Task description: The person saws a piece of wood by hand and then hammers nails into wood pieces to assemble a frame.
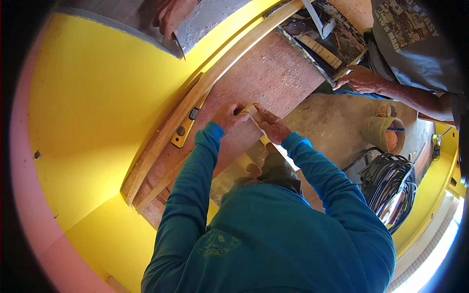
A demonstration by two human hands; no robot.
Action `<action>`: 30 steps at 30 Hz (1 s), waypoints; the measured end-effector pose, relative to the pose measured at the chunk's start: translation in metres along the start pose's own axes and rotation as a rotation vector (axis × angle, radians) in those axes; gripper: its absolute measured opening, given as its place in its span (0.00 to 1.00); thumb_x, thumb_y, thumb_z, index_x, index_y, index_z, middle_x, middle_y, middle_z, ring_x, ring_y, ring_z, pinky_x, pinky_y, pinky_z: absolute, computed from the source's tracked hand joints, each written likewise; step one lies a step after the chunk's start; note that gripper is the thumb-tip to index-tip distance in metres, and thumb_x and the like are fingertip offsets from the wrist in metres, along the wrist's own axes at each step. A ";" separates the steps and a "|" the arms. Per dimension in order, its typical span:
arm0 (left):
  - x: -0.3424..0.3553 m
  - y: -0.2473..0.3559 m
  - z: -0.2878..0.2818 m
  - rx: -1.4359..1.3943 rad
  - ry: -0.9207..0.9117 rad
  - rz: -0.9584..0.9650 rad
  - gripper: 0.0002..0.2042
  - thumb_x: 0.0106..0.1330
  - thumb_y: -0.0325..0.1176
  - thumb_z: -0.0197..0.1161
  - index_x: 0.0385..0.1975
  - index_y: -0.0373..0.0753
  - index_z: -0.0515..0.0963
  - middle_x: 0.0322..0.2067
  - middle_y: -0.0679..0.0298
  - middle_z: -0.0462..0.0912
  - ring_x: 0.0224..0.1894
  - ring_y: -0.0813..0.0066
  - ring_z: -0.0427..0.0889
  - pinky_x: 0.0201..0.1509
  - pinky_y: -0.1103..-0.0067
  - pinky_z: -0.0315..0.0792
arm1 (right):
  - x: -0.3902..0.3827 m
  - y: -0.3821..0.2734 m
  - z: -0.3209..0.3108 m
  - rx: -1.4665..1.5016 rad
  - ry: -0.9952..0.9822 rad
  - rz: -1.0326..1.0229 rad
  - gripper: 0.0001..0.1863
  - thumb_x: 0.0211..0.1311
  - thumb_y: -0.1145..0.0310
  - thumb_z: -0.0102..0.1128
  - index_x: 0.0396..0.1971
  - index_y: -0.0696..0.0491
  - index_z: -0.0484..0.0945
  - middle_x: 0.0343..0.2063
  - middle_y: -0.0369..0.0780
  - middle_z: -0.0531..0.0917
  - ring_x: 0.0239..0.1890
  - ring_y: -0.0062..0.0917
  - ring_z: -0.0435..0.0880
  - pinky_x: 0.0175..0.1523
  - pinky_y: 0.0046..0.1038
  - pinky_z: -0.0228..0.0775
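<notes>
Both of my hands meet over the reddish, dusty worktop (278, 68). A short, pale, narrow strip (254, 115) with a yellowish end is between them; its exact kind I cannot make out. My left hand (228, 116) is closed, pinching the strip's yellowish end. Closed around the strip's other side, my right hand (274, 126) hides part of it. Left of my hands, a yellow spirit level (181, 132) lies on the worktop beside a long wooden batten (168, 128) that follows the yellow wall.
At the right, another person's hand (361, 80) rests at a box of wood scraps (320, 49). A bucket (373, 131) and coiled black cable (391, 183) are on the floor. Another hand (173, 17), holding a pointed blade, shows beyond the yellow wall (102, 88).
</notes>
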State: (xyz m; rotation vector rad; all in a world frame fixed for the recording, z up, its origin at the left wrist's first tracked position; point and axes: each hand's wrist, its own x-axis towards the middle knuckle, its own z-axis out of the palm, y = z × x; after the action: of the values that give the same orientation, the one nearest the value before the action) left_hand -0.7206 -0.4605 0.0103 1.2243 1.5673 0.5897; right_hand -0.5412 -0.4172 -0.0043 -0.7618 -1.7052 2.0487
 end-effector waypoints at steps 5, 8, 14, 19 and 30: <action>-0.001 0.003 0.000 0.022 0.022 -0.007 0.16 0.48 0.37 0.54 0.32 0.31 0.70 0.28 0.59 0.74 0.31 0.74 0.71 0.37 0.80 0.64 | 0.000 0.005 -0.001 -0.070 0.003 -0.013 0.26 0.51 0.67 0.44 0.51 0.57 0.53 0.42 0.39 0.66 0.44 0.21 0.63 0.49 0.18 0.53; -0.002 0.006 0.000 0.006 0.029 -0.004 0.16 0.48 0.37 0.54 0.32 0.31 0.70 0.28 0.59 0.74 0.31 0.73 0.72 0.36 0.80 0.64 | -0.001 0.004 0.001 0.182 -0.043 0.053 0.26 0.49 0.75 0.44 0.51 0.59 0.53 0.50 0.41 0.60 0.52 0.23 0.57 0.55 0.20 0.45; -0.002 0.010 -0.002 -0.011 0.009 -0.035 0.17 0.48 0.38 0.53 0.33 0.31 0.70 0.29 0.59 0.74 0.33 0.73 0.71 0.37 0.80 0.64 | 0.000 -0.013 0.002 -0.040 -0.019 0.179 0.37 0.38 0.80 0.54 0.53 0.53 0.50 0.45 0.40 0.64 0.47 0.25 0.62 0.52 0.22 0.52; 0.000 0.006 -0.002 -0.031 -0.020 -0.056 0.17 0.49 0.39 0.53 0.34 0.31 0.69 0.30 0.60 0.74 0.33 0.75 0.71 0.38 0.81 0.63 | 0.000 0.002 0.000 -0.416 0.042 0.055 0.36 0.35 0.74 0.52 0.52 0.50 0.52 0.36 0.44 0.66 0.40 0.34 0.67 0.45 0.26 0.60; -0.001 0.004 -0.004 0.026 -0.041 -0.041 0.15 0.50 0.36 0.52 0.34 0.32 0.69 0.29 0.61 0.73 0.32 0.75 0.70 0.37 0.81 0.63 | 0.001 -0.002 0.008 -0.495 0.105 0.056 0.37 0.33 0.74 0.52 0.51 0.47 0.53 0.33 0.44 0.66 0.37 0.37 0.68 0.42 0.29 0.62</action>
State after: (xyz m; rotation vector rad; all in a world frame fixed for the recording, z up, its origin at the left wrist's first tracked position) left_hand -0.7229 -0.4589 0.0152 1.2132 1.5663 0.5164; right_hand -0.5472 -0.4222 -0.0011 -1.0523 -2.1767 1.5927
